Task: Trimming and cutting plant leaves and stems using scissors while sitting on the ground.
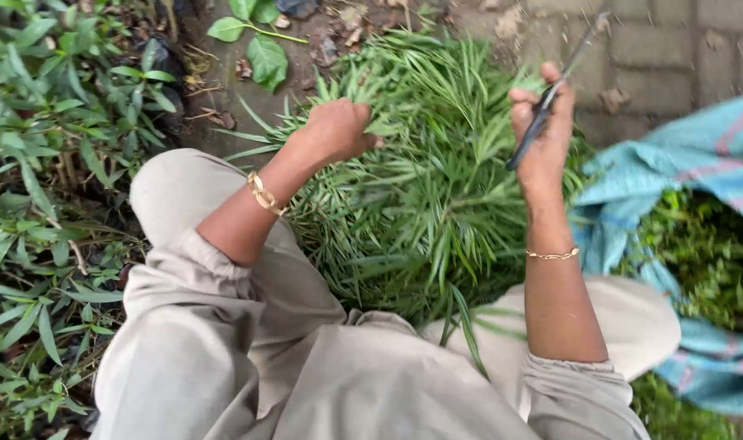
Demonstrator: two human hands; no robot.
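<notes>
A thick heap of narrow green leafy cuttings (420,187) lies on the ground between my knees. My left hand (339,129) is closed and pressed into the top left of the heap, gripping some of the leaves. My right hand (542,134) is raised over the heap's right side, shut on a dark, slim cutting tool (551,94) whose blade points up and away toward the pavement. Both wrists carry gold bracelets. My beige trousers (306,367) fill the lower part of the view.
Low leafy plants (45,204) crowd the left side. A blue striped cloth (697,163) holding more green cuttings (705,253) lies at the right. Grey paving blocks (673,49) run along the top right, with bare soil and dry leaves at the top centre.
</notes>
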